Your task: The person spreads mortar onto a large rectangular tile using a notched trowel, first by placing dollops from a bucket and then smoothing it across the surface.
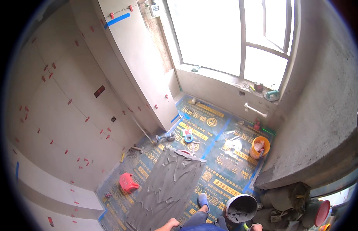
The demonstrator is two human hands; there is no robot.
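Note:
A long slab (167,184) coated with ridged grey mortar lies on the covered floor in front of me. My left hand (172,223) is closed beside its near right edge; whatever is in the fingers is hidden. At the lower right stands a dark bucket (227,210) with grey mortar (240,216) inside. My right hand (256,227) is closed at the bucket's near rim, against a tool with a green handle (246,227). The lower picture edge cuts off much of this hand, and the tool's working end is not visible.
A red plastic stool-like object (128,183) stands left of the slab. Beyond it lie a hammer (136,149), a power tool (165,137) and blue tape (188,138). An orange bucket (259,147) is by the right wall. Bags (284,198) crowd the lower right. Red clips (69,102) stud the left wall.

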